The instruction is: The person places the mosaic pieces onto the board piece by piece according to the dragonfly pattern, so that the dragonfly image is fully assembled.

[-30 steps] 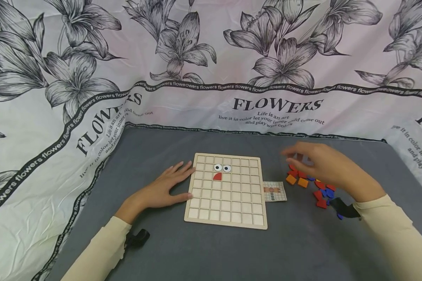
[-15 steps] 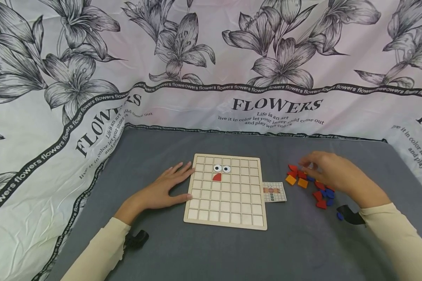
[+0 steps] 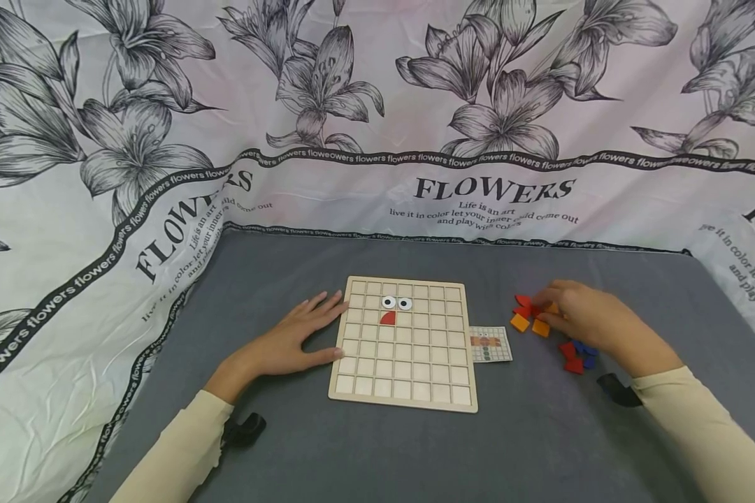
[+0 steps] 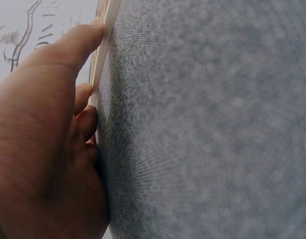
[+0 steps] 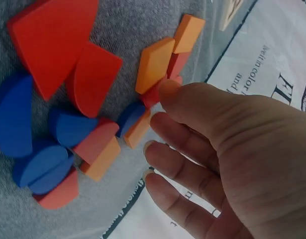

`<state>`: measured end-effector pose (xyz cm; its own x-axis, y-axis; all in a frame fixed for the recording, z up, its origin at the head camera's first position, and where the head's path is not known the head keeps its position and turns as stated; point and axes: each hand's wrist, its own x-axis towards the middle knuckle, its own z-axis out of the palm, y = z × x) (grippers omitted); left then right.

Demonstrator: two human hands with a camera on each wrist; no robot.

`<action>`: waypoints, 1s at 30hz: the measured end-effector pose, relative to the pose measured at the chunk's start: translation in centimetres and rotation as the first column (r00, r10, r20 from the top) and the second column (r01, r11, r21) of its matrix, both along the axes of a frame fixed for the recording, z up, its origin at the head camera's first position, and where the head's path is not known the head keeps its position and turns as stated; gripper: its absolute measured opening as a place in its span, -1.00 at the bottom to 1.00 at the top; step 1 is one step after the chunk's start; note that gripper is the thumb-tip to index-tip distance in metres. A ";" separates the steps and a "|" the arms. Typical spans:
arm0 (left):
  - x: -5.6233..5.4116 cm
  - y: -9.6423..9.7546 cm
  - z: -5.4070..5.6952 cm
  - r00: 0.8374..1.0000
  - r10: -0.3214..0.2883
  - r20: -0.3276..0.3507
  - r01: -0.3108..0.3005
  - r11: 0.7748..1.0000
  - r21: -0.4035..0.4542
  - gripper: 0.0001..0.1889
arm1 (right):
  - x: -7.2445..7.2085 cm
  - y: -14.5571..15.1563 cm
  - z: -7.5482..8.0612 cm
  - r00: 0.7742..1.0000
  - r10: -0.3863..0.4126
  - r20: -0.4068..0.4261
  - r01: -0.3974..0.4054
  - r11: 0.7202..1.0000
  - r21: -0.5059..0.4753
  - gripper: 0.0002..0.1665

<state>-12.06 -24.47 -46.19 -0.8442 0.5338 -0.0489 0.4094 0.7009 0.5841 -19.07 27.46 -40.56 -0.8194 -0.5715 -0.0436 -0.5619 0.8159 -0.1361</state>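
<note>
My left hand (image 3: 289, 339) rests flat beside the wooden grid board (image 3: 409, 384), fingertips and thumb touching its left edge; the left wrist view shows them against the board's pale side (image 4: 104, 50). On the board sit two googly-eye pieces (image 3: 396, 303) and a red quarter-round piece (image 3: 387, 318). My right hand (image 3: 588, 318) is over the loose pieces, its fingers loosely bent. In the right wrist view, the thumb and index fingertips are right at a small red piece (image 5: 153, 94), partly hidden by the thumb. Orange squares (image 5: 155, 64) lie just beyond.
A small printed pattern card (image 3: 491, 344) lies against the board's right edge. More red pieces (image 3: 574, 365) and blue rounded pieces (image 5: 13, 117) lie scattered near my right wrist. A flower-printed cloth (image 3: 497, 195) stands behind the grey table (image 3: 377, 454).
My right hand has moved right from beyond the pieces, then come down among them, with its fingertips now at the red and orange ones. My left hand has stayed at the board's edge.
</note>
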 end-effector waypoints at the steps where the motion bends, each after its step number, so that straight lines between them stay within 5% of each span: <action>1: 0.0 0.0 0.0 1.000 0.002 0.001 -0.002 1.000 -0.002 -0.07 | 0.0 0.0 -0.1 1.000 0.008 -0.008 -0.008 1.000 -0.004 -0.75; 9: 0.0 0.0 -0.1 1.000 0.006 0.008 -0.006 1.000 -0.002 -0.07 | 0.0 0.0 -0.9 0.999 0.029 -0.040 -0.030 0.999 -0.019 -0.72; 30: -0.2 0.0 -0.2 1.000 -0.013 -0.011 0.013 1.000 0.022 -0.09 | -1.9 -0.7 -0.6 0.998 0.006 0.058 -0.009 0.999 0.049 -0.76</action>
<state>-12.27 -24.49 -46.41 -0.8377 0.5454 -0.0276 0.4248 0.6825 0.5948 -20.96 26.77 -41.20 -0.8103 -0.5739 -0.1188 -0.5606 0.8181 -0.1282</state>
